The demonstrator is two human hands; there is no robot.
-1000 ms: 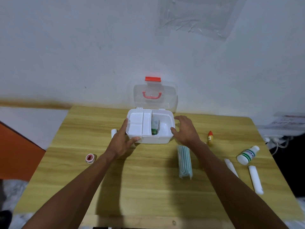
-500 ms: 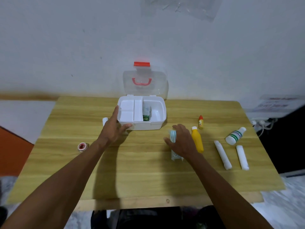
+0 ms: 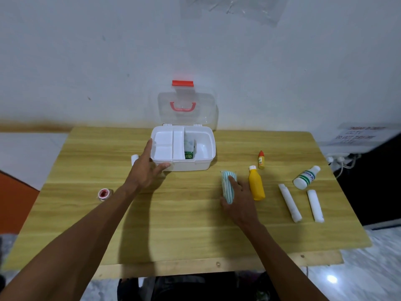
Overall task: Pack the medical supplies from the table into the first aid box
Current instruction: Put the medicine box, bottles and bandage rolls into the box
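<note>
I see a wooden table (image 3: 173, 213) against a white wall. At its far middle sits the white box (image 3: 201, 165), its clear lid (image 3: 186, 109) standing open against the wall; a white tray (image 3: 167, 144) fills its left part, and a small green-marked pack (image 3: 189, 152) stands in the open part on the right.

My left hand (image 3: 147, 170) is spread at the box's near left corner, thumb against the front wall and fingers up the left side, gripping nothing else.

My right hand (image 3: 238, 200) lies over the striped teal pack (image 3: 227, 187), which is in front of the box and to its right, flat on the table. The fingers curl around it, thumb at its near end; I cannot tell whether it is lifted.

Just right of that hand lies a yellow bottle (image 3: 256, 185). Farther right are two white rolls (image 3: 289, 203) (image 3: 315, 205), a white bottle (image 3: 306, 178) on its side, and a small orange dropper (image 3: 261, 160) standing upright. A tape roll (image 3: 104, 194) lies well left, and a white item (image 3: 134, 159) peeks out behind my left hand.
</note>
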